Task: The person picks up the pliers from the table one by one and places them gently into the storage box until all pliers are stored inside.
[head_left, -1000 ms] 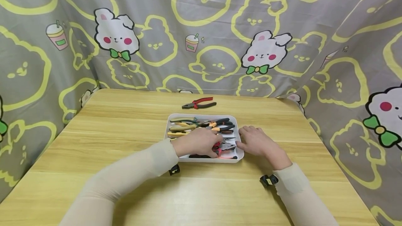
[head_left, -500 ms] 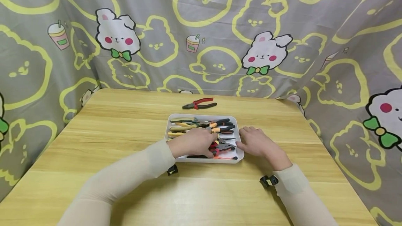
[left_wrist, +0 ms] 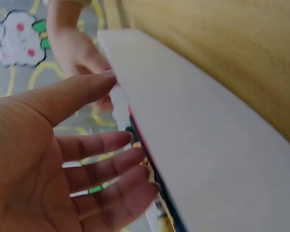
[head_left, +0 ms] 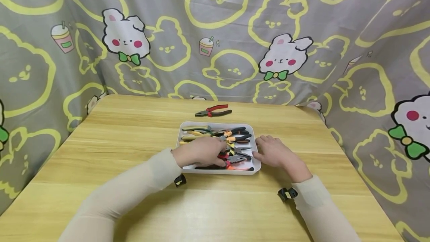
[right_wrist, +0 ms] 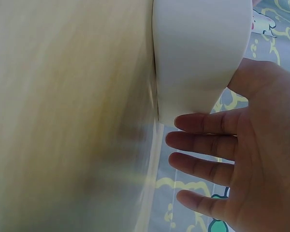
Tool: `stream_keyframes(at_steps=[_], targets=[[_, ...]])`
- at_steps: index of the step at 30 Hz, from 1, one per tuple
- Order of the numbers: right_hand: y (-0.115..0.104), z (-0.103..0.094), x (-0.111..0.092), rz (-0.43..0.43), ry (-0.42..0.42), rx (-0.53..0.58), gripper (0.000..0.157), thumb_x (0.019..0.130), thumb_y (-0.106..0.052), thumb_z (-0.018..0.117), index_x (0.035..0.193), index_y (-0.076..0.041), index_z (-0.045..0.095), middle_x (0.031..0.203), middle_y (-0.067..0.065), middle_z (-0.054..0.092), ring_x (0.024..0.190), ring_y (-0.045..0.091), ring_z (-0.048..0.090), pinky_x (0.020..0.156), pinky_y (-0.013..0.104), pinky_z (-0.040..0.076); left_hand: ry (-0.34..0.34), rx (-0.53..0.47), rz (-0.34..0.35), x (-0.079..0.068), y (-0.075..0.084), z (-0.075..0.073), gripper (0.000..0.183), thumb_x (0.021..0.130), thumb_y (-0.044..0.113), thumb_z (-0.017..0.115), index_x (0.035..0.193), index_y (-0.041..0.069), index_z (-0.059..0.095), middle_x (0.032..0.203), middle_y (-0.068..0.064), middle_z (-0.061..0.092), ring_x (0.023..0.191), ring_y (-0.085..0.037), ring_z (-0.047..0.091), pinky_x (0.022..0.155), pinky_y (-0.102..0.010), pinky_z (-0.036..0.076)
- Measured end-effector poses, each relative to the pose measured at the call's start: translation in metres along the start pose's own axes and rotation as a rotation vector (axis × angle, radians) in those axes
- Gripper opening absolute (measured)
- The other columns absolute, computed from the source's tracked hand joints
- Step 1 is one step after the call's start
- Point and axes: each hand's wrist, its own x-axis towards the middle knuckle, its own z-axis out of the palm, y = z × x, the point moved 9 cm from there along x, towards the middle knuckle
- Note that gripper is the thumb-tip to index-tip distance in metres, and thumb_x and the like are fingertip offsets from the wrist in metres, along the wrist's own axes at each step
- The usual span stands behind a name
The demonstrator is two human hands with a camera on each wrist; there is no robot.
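Note:
A white tray (head_left: 221,172) full of pliers lies on the table. Over its front left part hovers my left hand (head_left: 204,151), palm down, fingers spread and loosely bent. In the left wrist view, those fingertips (left_wrist: 137,155) reach just inside the tray wall, right at the tools. Beside the hand lie red-handled pliers (head_left: 236,158) and dark long-nose pliers (head_left: 243,148). My right hand (head_left: 273,151) is at the tray's right end, thumb against the wall. The right wrist view shows its fingers (right_wrist: 203,142) nearly straight beside the tray corner.
Red-and-black pliers (head_left: 214,111) lie on the wooden table (head_left: 215,208) behind the tray. Black-and-orange (head_left: 239,137) and olive-handled pliers (head_left: 195,128) fill the tray's back part. A patterned curtain (head_left: 231,6) surrounds the table's back and sides.
My left hand has slid left over the tray, uncovering more of the red-handled and long-nose pliers. The right hand has stayed at the tray's right end.

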Motion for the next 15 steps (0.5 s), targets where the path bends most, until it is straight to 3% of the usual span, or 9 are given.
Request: stream_keyframes(at_steps=[7, 15], targets=[[0.000, -0.001, 0.000, 0.007, 0.003, 0.004, 0.035, 0.092, -0.034, 0.061, 0.111, -0.004, 0.059, 0.101, 0.008, 0.059, 0.097, 0.032, 0.056, 0.082, 0.053, 0.046, 0.061, -0.117, -0.014, -0.006, -0.021, -0.011, 0.042, 0.092, 0.041, 0.067, 0.125, 0.014, 0.061, 0.101, 0.002, 0.063, 0.084, -0.013, 0.060, 0.074, -0.033, 0.051], [-0.001, 0.001, -0.001, 0.007, 0.001, 0.014, 0.038, 0.092, -0.036, 0.060, 0.112, -0.004, 0.059, 0.102, 0.008, 0.060, 0.098, 0.032, 0.057, 0.083, 0.053, 0.046, 0.165, -0.161, -0.007, -0.020, -0.042, -0.023, 0.038, 0.093, 0.035, 0.068, 0.120, 0.009, 0.062, 0.104, -0.006, 0.067, 0.089, -0.018, 0.063, 0.077, -0.037, 0.052]])
